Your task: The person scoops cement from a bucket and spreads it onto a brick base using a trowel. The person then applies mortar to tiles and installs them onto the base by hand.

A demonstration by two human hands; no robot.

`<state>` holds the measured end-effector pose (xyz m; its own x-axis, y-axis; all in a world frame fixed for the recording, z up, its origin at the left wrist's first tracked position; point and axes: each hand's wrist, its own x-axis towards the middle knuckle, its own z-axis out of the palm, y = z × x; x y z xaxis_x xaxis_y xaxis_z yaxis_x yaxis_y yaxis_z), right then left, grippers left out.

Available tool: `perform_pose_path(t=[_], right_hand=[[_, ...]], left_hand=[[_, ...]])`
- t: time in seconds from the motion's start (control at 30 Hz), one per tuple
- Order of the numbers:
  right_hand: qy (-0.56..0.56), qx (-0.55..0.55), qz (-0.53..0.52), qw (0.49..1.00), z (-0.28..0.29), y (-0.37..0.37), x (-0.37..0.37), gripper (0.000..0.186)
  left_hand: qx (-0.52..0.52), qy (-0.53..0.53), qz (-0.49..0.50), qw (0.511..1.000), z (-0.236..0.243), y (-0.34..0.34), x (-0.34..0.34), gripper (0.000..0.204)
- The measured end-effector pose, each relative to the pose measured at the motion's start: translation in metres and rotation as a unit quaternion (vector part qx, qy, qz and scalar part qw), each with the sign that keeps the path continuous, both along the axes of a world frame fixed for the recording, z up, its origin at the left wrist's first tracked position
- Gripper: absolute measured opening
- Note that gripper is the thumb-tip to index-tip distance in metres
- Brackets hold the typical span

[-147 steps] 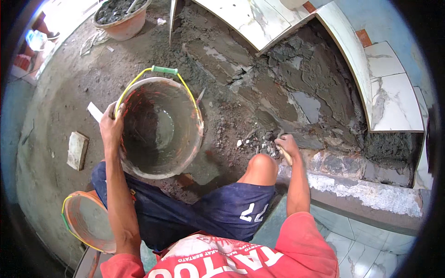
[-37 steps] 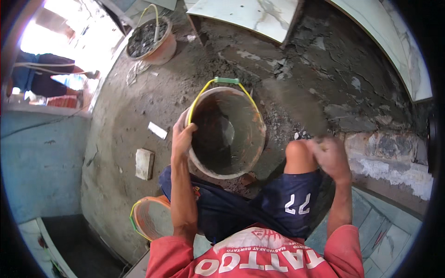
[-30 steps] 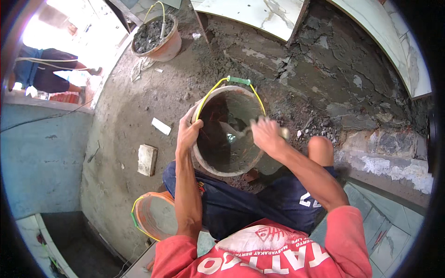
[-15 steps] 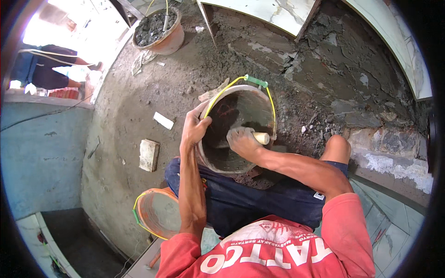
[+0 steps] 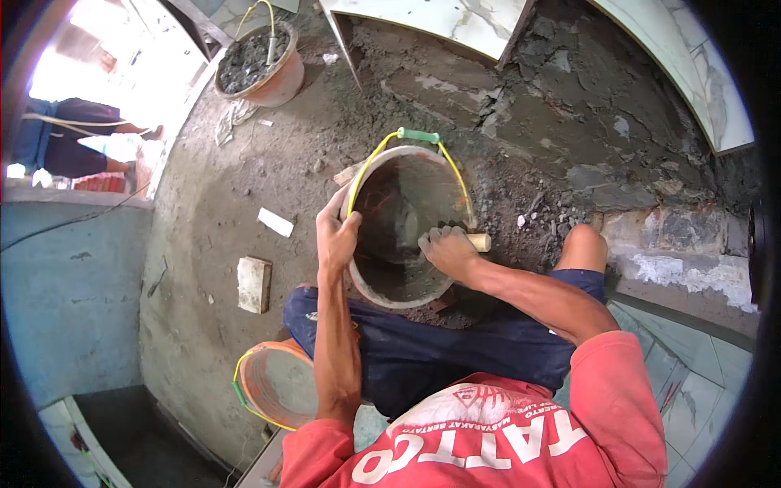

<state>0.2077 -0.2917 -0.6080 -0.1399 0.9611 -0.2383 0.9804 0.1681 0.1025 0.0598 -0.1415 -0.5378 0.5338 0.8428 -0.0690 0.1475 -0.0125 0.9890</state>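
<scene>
The bucket (image 5: 404, 224), a grey mortar-caked pail with a yellow wire bail and green grip, stands tilted on the rough cement floor (image 5: 211, 203) just in front of the person's knees, its mouth turned toward them. The left hand (image 5: 336, 238) is closed over the near-left rim, thumb outside and fingers hooked in, holding the tilt. The right hand (image 5: 447, 249) is wrapped around a pale wooden handle (image 5: 478, 241) at the right rim; the tool's working end reaches down inside, hidden in shadow, so its kind cannot be told.

A thin bed of grey mortar (image 5: 399, 281) lies along the low near wall of the pail. To do this scraping well, the left hand's grip should keep the rim steady at this angle so the leftover mix pools low, while the right hand draws the tool along the wall in long strokes toward that pool rather than jabbing. The wire bail hangs near the right wrist and could snag.

Far left sits an orange basin (image 5: 262, 65) of dark mix; near left an empty orange pail (image 5: 277, 382); a small block (image 5: 254, 284) lies left of the bucket. Tiles (image 5: 443, 20) border the far mortar bed.
</scene>
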Motion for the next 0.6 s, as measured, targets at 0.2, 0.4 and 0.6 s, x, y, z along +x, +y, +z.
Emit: perform_pose_path(t=[0.2,0.4,0.6], right_hand=[[-0.053,-0.039,-0.101,0.993,0.001,0.006,0.019,0.014],[-0.002,-0.129,-0.001,0.992,-0.028,0.013,0.000,0.011],[0.109,-0.081,0.016,0.991,-0.012,0.004,0.033,0.016]], left_hand=[[0.047,0.021,0.007,0.999,-0.011,-0.020,0.018,0.050],[0.068,0.010,0.007,0.998,-0.001,-0.037,0.033,0.051],[0.100,-0.002,-0.002,0.995,-0.021,-0.047,0.046,0.053]])
